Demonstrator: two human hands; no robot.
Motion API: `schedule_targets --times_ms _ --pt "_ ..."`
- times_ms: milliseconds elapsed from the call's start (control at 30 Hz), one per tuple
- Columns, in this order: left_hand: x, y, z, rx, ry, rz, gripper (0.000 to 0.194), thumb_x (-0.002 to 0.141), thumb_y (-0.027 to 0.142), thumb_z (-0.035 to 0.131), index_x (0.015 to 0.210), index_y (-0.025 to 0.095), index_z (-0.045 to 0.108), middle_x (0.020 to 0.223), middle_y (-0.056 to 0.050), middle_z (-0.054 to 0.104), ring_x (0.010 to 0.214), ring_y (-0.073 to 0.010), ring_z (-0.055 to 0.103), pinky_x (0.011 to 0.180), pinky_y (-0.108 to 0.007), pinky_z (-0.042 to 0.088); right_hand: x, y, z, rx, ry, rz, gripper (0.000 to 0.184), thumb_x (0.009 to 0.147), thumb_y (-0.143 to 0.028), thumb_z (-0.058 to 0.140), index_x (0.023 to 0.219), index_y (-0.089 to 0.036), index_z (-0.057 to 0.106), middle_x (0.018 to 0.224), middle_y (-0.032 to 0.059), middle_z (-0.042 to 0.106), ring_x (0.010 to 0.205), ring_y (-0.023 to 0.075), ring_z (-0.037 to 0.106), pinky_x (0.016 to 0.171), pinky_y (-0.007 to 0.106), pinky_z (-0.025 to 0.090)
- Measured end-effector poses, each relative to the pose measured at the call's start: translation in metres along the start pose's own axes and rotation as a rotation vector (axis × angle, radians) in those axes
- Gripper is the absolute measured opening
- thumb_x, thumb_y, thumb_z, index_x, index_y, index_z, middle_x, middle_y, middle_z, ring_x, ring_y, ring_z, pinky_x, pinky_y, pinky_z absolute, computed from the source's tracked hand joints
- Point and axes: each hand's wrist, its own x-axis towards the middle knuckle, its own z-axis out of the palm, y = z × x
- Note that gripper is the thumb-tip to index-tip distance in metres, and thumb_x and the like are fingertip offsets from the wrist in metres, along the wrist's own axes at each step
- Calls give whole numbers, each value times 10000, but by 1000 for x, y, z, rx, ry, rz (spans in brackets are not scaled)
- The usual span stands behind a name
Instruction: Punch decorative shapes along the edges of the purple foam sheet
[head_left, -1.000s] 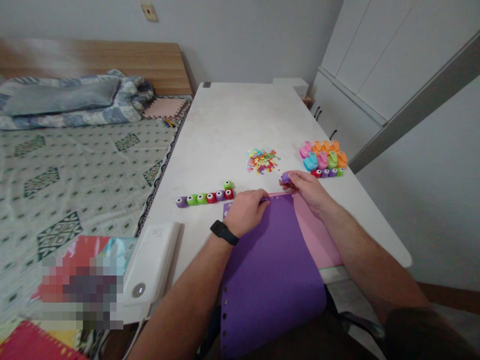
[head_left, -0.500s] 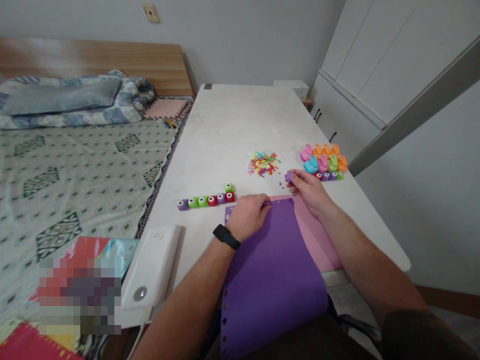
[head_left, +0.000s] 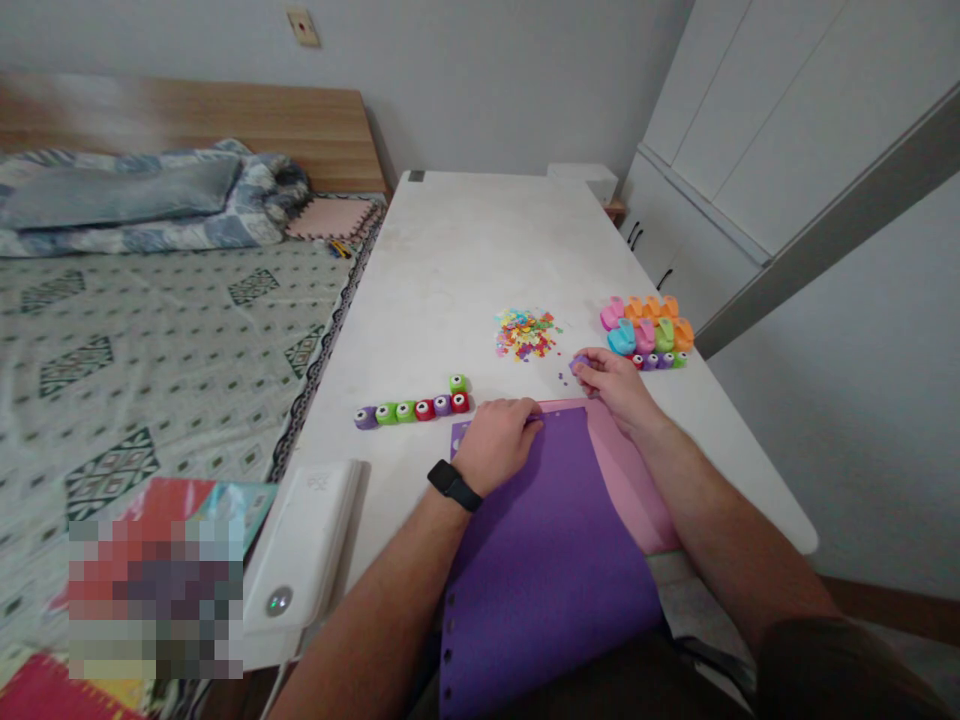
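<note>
Protruding from the closed right grip [head_left: 616, 388] is probably a purple punch [head_left: 580, 364], while the left grip [head_left: 496, 440] pinches purple paper [head_left: 551, 520].

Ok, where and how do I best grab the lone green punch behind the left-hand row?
Probably pinch the green punch by its left and right sides, coming from above: the red punch crowds its near face, while both flanks are free.

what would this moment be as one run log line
left hand: on purple paper | right hand: holding small purple punch | pink paper: partly under purple paper | confetti: piled on table
</note>
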Motion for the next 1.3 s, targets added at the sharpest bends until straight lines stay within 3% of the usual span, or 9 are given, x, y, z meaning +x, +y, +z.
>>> schedule_targets --times_ms 200,433,833,1300 --pt "-1 1 -1 7 -7 -5 177 993 270 548 1079 204 687 1020 -79 756 962 -230 694 900 -357 509 7 8 -3 77 40 -31 397 789 -548 771 980 -207 700 875 21 686 689 120 589 542 241 424" --pt "-1 1 -2 7 -9 -2 182 993 274 546 1080 204 690 1007 -86 752 961 -238 691 896 -369 509 10 13 -3 113 95 15 524 796 -724 682 902 -210 676 821 55 699 664 151 612 493 253 406" --pt "-1 2 -2 9 -14 -9 182 995 272 543 1084 204 687 1027 -84 755 969 -239 691 905 -372 504 7 6 -1 216 77 94 571 821 -775 606 870 -207 645 832 80 725 641 159 618 474 266 399" --pt "-1 3 -2 24 -9 -14 181 994 278 546 1081 211 689 1010 -86 753 962 -240 691 897 -372 509 2 8 0 97 58 -15 533 834 -733 632 903 -210 703 949 84 734 849 209 690 572 286 452"
